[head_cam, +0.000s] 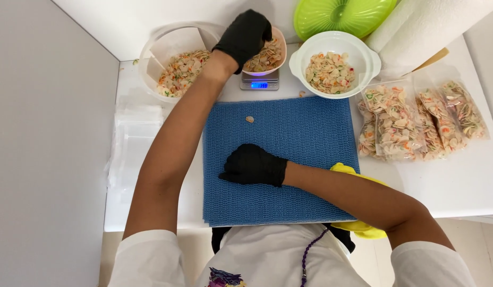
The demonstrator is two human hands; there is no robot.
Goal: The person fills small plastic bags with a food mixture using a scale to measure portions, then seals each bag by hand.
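Note:
My left hand point(245, 36), in a black glove, reaches over a small pink bowl point(280, 40) of shell-shaped pasta that stands on a small digital scale point(260, 83). Its fingers are curled at the bowl's left rim; whether they hold pasta is hidden. My right hand point(253, 165), also black-gloved, rests as a loose fist on the blue textured mat point(310, 133), holding nothing I can see. One loose pasta piece point(250, 119) lies on the mat.
A clear tub of pasta point(177, 72) sits at the back left, a white bowl of pasta point(331, 66) at the back right, a green lid point(342, 16) behind it. Several filled clear bags point(422, 119) lie right. Empty bags point(132, 138) lie left. A yellow cloth point(358, 226) is near my right elbow.

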